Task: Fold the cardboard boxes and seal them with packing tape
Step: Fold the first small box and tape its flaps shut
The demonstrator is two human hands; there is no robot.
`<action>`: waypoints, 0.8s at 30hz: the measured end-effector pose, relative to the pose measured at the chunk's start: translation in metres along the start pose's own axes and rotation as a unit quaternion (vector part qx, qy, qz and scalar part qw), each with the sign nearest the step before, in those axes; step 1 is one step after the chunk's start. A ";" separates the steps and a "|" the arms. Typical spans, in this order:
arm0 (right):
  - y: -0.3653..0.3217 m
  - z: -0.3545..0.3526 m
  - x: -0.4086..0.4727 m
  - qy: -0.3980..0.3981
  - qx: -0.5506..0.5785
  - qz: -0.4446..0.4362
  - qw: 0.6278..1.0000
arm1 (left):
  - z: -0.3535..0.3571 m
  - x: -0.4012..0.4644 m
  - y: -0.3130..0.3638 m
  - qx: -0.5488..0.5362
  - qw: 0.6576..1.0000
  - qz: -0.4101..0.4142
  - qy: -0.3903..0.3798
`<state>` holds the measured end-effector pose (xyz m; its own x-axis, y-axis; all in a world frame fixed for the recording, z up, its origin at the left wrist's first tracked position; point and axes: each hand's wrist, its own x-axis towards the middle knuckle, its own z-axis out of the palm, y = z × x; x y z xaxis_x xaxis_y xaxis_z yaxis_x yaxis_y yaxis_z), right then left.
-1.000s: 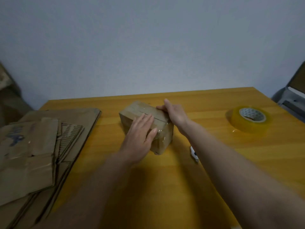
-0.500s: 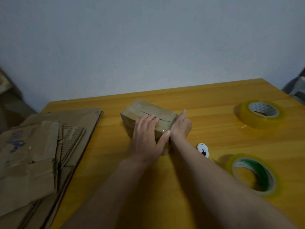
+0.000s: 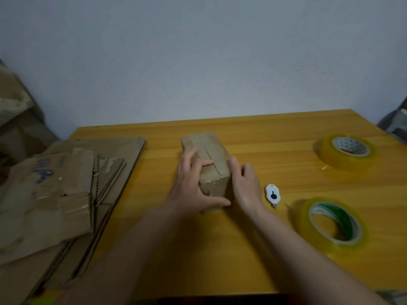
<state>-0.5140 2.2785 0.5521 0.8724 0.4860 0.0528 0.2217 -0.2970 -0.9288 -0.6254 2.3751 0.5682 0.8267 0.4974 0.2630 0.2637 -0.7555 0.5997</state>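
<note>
A small box [image 3: 206, 160] is set on the table [image 3: 275, 146] at the centre of the frame. It is flanked by the left hand [image 3: 189, 186] on its left side and the right hand [image 3: 244, 183] on its right. Flattened cardboard sheets [image 3: 72, 190] are stacked at the left edge of the table. A small cutter [image 3: 272, 193] is placed just right of the right hand. One tape roll [image 3: 345, 151] is found at the upper right, a second tape roll [image 3: 332, 225] below it, at the lower right.

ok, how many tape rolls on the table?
2. One roll at the far right of the table, the other roll nearer the person, right of the white cutter. None seem hidden, though the frame cuts the table's right edge.
</note>
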 end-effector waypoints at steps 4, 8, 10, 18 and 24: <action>0.005 0.005 -0.041 -0.076 0.035 -0.099 0.992 | -0.030 -0.007 0.009 -0.015 0.989 -0.146 0.020; -0.003 0.013 -0.047 -0.030 0.045 -0.136 0.989 | -0.033 0.001 0.025 0.156 0.970 -0.189 -0.002; -0.010 0.006 -0.034 0.048 0.016 -0.131 0.990 | -0.024 0.002 0.032 0.230 0.953 -0.193 -0.052; -0.022 -0.038 0.012 -0.005 -0.036 -0.104 0.994 | -0.059 -0.002 0.004 0.291 0.935 -0.034 -0.200; -0.015 -0.029 -0.006 -0.135 0.024 -0.052 0.989 | -0.041 -0.009 0.018 0.176 0.973 -0.066 -0.131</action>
<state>-0.5095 2.2561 0.5769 0.6965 0.7155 0.0543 0.2767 -0.1980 -0.9403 -0.6482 2.3748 0.6079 0.8604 0.5089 -0.0274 0.4919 -0.8150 0.3063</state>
